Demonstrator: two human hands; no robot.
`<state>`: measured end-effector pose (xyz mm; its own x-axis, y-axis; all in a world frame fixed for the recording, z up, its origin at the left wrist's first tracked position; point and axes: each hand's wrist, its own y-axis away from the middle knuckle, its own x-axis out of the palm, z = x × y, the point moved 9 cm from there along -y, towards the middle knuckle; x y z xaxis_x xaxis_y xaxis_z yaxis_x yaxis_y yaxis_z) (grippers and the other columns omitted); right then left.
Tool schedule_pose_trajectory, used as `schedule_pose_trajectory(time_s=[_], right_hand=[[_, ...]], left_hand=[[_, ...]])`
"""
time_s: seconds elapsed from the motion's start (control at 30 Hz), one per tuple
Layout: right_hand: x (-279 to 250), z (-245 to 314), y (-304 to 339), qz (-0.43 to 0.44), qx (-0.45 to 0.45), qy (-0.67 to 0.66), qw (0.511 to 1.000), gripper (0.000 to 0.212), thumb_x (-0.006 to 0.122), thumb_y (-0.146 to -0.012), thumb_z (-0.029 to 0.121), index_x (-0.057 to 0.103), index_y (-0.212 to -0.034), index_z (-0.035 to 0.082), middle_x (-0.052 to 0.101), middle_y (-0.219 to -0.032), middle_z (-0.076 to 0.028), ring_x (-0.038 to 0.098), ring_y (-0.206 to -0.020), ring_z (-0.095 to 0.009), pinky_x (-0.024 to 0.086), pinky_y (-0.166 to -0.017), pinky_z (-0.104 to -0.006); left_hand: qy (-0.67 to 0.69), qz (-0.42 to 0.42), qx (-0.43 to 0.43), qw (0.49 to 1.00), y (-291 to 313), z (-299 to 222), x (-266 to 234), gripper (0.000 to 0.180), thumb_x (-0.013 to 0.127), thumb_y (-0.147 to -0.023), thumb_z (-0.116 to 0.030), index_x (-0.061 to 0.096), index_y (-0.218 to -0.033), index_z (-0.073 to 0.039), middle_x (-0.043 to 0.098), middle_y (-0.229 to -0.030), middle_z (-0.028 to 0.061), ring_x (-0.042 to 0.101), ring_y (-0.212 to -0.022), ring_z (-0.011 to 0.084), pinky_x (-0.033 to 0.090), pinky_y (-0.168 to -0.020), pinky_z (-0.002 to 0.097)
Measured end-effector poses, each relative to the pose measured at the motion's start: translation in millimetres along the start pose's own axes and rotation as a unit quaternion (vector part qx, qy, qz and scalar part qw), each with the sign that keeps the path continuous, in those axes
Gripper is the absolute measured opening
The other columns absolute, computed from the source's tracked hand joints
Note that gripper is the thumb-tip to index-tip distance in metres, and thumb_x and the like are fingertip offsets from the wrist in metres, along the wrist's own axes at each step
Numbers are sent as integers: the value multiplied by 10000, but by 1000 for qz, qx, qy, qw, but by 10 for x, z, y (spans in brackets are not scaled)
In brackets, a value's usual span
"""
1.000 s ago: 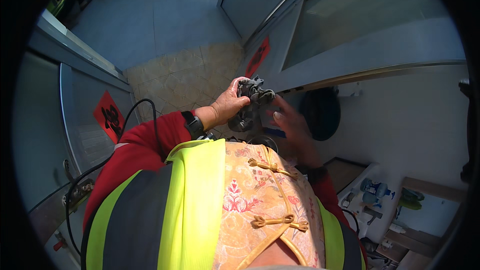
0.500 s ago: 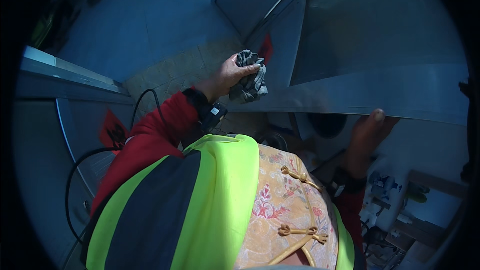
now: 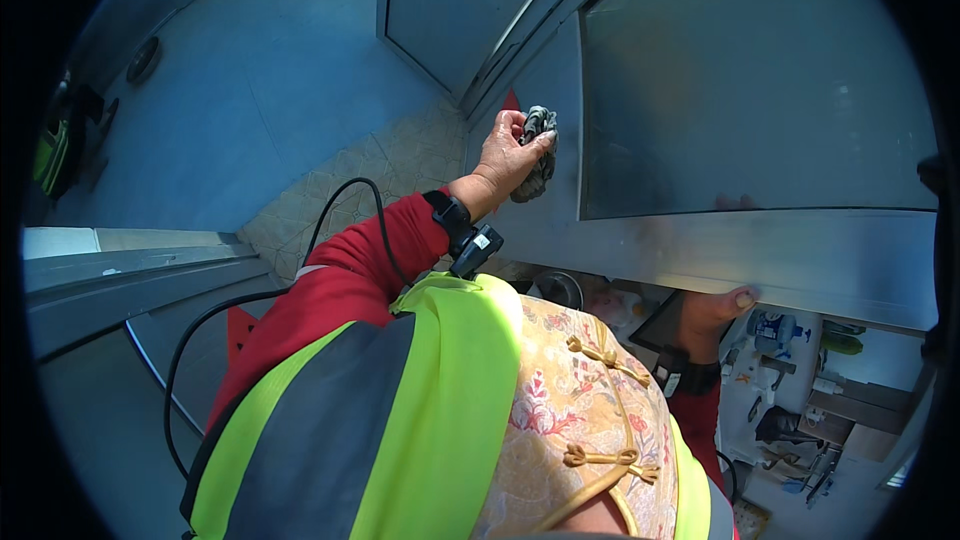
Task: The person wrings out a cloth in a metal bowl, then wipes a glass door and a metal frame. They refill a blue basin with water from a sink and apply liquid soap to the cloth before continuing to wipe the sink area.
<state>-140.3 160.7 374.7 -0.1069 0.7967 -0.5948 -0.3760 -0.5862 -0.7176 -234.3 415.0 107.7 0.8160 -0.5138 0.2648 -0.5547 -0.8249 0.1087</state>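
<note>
My left hand (image 3: 507, 162) is closed around a crumpled grey patterned cloth (image 3: 538, 178). The cloth is up beside the metal frame of a glass-paned door (image 3: 650, 248); whether it touches the frame I cannot tell. On the right, my right hand (image 3: 712, 314) grips the near edge of that door, thumb on this side and its fingers mostly hidden behind. Fingertips show faintly through the hazy glass pane (image 3: 760, 100). Both forearms are in red sleeves with dark bands at the wrists.
Another metal door (image 3: 440, 30) stands at the top. A black cable (image 3: 190, 340) loops beside my left arm. Beyond the held door are a round metal pot (image 3: 560, 288) and a white surface with bottles and tools (image 3: 775, 335). A dark round object (image 3: 144, 58) lies on the floor at far left.
The door's near edge sits lower in the picture, with more of its glass showing. My left hand and the cloth have shifted right, toward the frame. The view is brighter.
</note>
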Motion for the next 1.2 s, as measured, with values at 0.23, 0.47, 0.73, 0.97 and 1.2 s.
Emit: schedule_pose_trajectory(time_s=[0.23,0.47,0.73,0.97,1.2], right_hand=[[219,-67,-50,41,155,-366,917,1060,535,-757,749,258,-1424,-27,334,-1431,-235,396,-1288,-416,363,-1053,-544],[48,7,-4,22,106,-246,963,912,530,-761,742,453,-1272,-9,512,-1244,-165,550,-1062,-256,478,-866,-355],[-538,-489,624,37,187,-88,978,890,527,-755,707,441,-1288,0,500,-1263,-158,538,-1080,-251,467,-880,-349],[-710,-798,881,42,215,-47,975,872,525,-750,676,431,-1303,8,489,-1280,-151,527,-1096,-246,456,-892,-343],[-708,-1064,1054,89,274,-2,958,856,522,-744,645,421,-1317,17,478,-1297,-144,517,-1112,-241,446,-904,-338]], left_hand=[[-174,130,227,949,662,-181,725,423,775,-685,-191,595,-1058,-109,499,-1037,104,469,-1010,313,383,-926,405],[-104,93,213,967,360,-142,734,299,773,-719,-158,637,-979,-101,509,-977,100,496,-946,287,414,-858,380],[-229,-43,110,966,-1266,-204,700,310,747,-774,-237,660,-1031,-87,631,-920,80,607,-862,226,488,-813,320],[-107,51,103,988,-775,-152,820,297,709,-785,-250,661,-1032,-92,606,-1025,139,566,-1013,295,468,-888,344],[-163,115,187,962,76,-163,753,342,726,-751,-87,626,-1078,-77,590,-1041,100,565,-995,251,450,-906,330]])
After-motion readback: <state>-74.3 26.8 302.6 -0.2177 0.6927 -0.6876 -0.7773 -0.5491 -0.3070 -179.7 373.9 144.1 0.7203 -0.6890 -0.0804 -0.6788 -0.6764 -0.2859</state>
